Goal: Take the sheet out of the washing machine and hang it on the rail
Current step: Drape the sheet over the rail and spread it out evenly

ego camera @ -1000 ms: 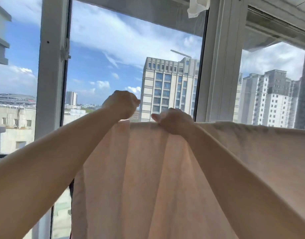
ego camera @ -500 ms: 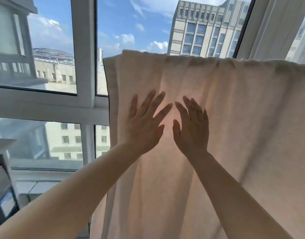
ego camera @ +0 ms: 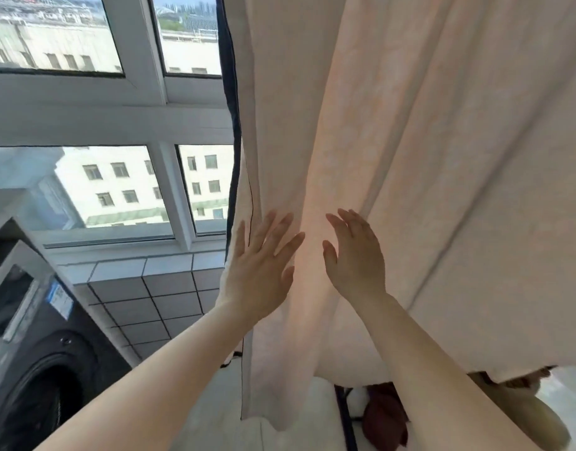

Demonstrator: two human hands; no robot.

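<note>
**Both hands flat on the hanging sheet**

Left hand [ego camera: 259,271] and right hand [ego camera: 356,258] lie side by side with fingers straight and spread, palms against the pale peach sheet [ego camera: 426,164], gripping nothing. Between them runs a bright vertical fold. Hanging in long folds, the sheet fills the view from 12 to 4 o'clock, its top out of view. At 8 o'clock stands the dark washing machine [ego camera: 42,369], with the window [ego camera: 117,187] at 10 o'clock above a tiled ledge [ego camera: 156,297].
</note>
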